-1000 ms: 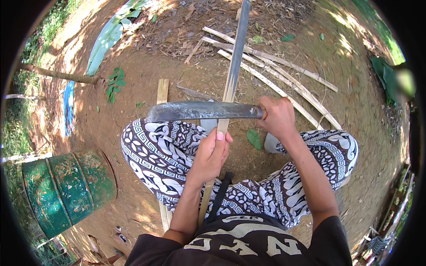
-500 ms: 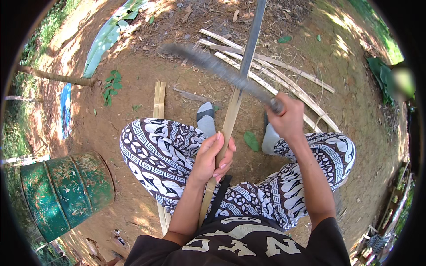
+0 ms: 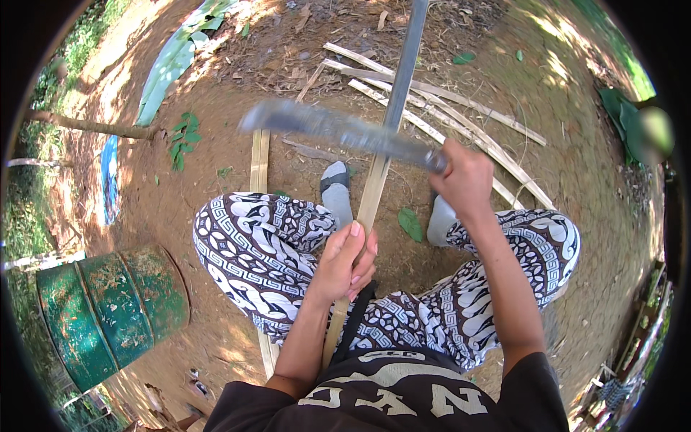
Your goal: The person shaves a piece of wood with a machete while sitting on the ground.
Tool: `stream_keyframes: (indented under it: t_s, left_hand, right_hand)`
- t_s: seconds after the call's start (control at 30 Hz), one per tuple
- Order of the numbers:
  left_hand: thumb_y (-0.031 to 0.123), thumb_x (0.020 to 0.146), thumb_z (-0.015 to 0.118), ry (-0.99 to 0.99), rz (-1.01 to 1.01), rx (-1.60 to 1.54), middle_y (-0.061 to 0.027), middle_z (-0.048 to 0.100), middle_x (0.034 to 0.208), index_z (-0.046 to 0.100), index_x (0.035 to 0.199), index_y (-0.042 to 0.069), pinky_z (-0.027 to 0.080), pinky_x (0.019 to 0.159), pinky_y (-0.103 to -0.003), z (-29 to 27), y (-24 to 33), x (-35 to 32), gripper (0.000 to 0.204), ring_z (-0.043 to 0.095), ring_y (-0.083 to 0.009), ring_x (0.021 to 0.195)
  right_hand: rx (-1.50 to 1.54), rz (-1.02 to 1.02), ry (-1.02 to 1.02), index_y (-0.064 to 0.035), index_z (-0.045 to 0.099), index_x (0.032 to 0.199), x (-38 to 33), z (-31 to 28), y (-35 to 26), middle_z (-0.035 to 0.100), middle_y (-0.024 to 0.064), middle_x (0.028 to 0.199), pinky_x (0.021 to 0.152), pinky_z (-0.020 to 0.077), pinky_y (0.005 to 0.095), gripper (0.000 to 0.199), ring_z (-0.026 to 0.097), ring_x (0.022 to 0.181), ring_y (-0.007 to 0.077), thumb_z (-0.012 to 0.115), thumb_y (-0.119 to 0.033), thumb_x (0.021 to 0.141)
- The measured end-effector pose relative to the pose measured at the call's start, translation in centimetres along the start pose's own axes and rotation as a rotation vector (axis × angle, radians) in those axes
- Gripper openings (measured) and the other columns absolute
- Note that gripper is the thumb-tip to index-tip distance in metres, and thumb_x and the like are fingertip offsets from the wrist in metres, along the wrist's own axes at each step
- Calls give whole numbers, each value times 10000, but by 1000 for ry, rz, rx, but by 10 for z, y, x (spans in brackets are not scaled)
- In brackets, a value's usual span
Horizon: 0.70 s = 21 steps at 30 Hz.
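Bamboo pole (image 3: 376,180): runs from between the knees up and away over the dirt, upright-tilted — lower part inside the left fist.
Left hand (image 3: 345,263): fingers wrapped shut around the pole, thumb up along it; forearm rises from the lower edge.
Machete (image 3: 338,129): blade blurred, lying crosswise in front of the pole, tip pointing left.
Right hand (image 3: 463,181): fist closed on the machete handle — arm extended, wrist raised.
Nearby: split bamboo strips (image 3: 461,122) beyond the feet; green drum (image 3: 101,309) at left.
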<state>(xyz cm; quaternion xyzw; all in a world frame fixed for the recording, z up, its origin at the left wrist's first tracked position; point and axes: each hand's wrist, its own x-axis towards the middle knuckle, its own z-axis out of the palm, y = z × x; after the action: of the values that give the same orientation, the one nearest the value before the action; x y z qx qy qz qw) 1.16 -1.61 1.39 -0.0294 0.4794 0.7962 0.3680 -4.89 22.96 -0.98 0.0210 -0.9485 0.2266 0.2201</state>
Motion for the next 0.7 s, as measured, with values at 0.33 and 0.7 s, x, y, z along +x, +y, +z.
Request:
stream_keyframes:
  t_s: [0.33, 0.7]
  left_hand:
    - [376, 1093, 319, 41, -9, -20, 32, 292, 477, 470, 904, 60, 244, 271, -235, -1, -2, 12, 397, 237, -69, 297]
    - [393, 1090, 329, 39, -42, 36, 39, 295, 498, 473, 915, 62, 267, 294, -232, -2, -11, 5, 401, 268, -60, 327]
  right_hand:
    - [87, -112, -76, -88, 531, 678, -11, 11, -4, 555, 81, 534, 499, 483, 413, 147, 589, 472, 260, 676, -101, 699]
    - [-75, 380, 43, -38, 598, 726, 37, 18, 57, 624, 191, 623, 598, 512, 497, 108, 620, 560, 386, 639, -124, 777]
